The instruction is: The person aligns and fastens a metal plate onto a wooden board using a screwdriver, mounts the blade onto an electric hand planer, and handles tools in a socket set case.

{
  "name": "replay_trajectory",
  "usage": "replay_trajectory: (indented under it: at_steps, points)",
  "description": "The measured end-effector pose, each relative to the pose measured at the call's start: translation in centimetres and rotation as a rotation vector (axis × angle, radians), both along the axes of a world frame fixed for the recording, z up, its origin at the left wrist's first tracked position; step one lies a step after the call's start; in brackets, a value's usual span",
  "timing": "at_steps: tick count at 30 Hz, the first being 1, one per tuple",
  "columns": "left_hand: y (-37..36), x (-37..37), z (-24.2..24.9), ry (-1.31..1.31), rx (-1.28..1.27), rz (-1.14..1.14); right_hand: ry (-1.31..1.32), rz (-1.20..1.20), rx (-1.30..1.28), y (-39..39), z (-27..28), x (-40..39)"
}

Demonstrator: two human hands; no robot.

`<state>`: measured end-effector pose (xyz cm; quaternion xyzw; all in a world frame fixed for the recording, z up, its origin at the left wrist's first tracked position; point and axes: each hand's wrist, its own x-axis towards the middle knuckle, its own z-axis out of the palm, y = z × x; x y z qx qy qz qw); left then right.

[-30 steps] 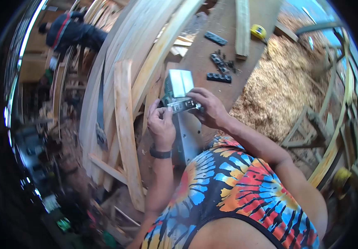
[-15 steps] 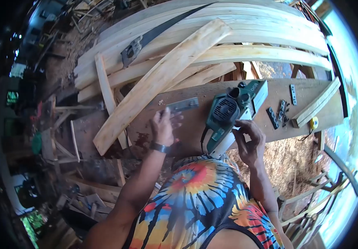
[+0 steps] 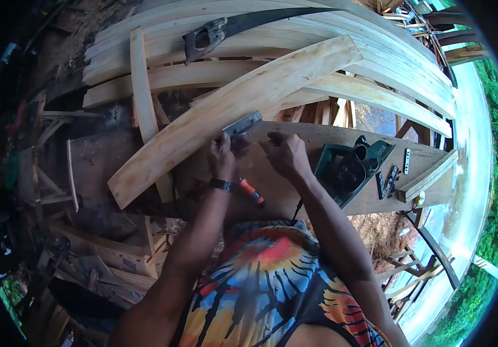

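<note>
My left hand (image 3: 222,157) pinches the near end of a flat, grey planer blade (image 3: 243,124), which overlaps the edge of a wooden plank (image 3: 231,110) in view. To its right, my right hand (image 3: 286,153) is closed with the fingers curled in; whatever they hold, if anything, is hidden. Beside my left wrist is an orange and black tool handle (image 3: 252,192). The green electric planer (image 3: 350,170) lies on the bench (image 3: 272,194) to the right of my right hand, partly behind my forearm.
Several small slotted metal pieces (image 3: 387,182) lie right of the planer, near a short wood piece (image 3: 428,176) and a yellow tape measure (image 3: 419,199). A handsaw (image 3: 205,39) rests on long boards (image 3: 376,63) beyond the bench. Wood shavings (image 3: 370,231) cover the ground.
My right hand has left the planer and moved left toward my left hand. My left hand has closed on the planer blade. The camera view has shifted, and the orange handle now shows clearly.
</note>
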<state>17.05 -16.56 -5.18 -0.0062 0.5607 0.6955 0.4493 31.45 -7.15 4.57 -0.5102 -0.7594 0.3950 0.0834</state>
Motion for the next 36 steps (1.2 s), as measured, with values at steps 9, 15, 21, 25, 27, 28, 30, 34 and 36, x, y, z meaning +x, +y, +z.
replay_trajectory:
  at_steps: [9, 15, 21, 25, 27, 28, 30, 34, 36]
  points:
    - [0.0, 0.2, 1.8, -0.238, 0.045, -0.027, 0.546, -0.563, -0.726, 2.4, -4.0, -3.8]
    - [0.2, -0.6, 2.8, -0.355, 0.001, -0.034, 0.622, -0.653, -0.718, 2.1, -4.8, -5.1]
    - [0.7, -0.8, 2.0, -0.521, 0.079, 0.037, 0.763, -0.723, -0.668, 1.5, -6.8, -6.0]
    - [1.0, -1.2, 3.2, -0.590, -0.030, 0.028, 0.774, -0.735, -0.675, 1.5, -6.6, -6.3]
    - [1.0, -1.4, 3.3, -0.609, -0.060, -0.017, 0.760, -0.752, -0.670, 1.4, -6.4, -6.3]
    - [0.8, -1.3, 3.2, -0.573, -0.079, -0.045, 0.756, -0.763, -0.676, 1.4, -6.3, -6.4]
    - [0.5, -1.3, 3.3, -0.500, -0.118, -0.103, 0.749, -0.786, -0.689, 1.4, -5.8, -6.7]
    - [0.9, -2.0, 3.7, -0.457, -0.216, -0.142, 0.740, -0.761, -0.689, 1.5, -5.8, -6.8]
    - [1.0, -2.1, 3.8, -0.447, -0.208, -0.153, 0.745, -0.761, -0.692, 1.5, -5.7, -6.7]
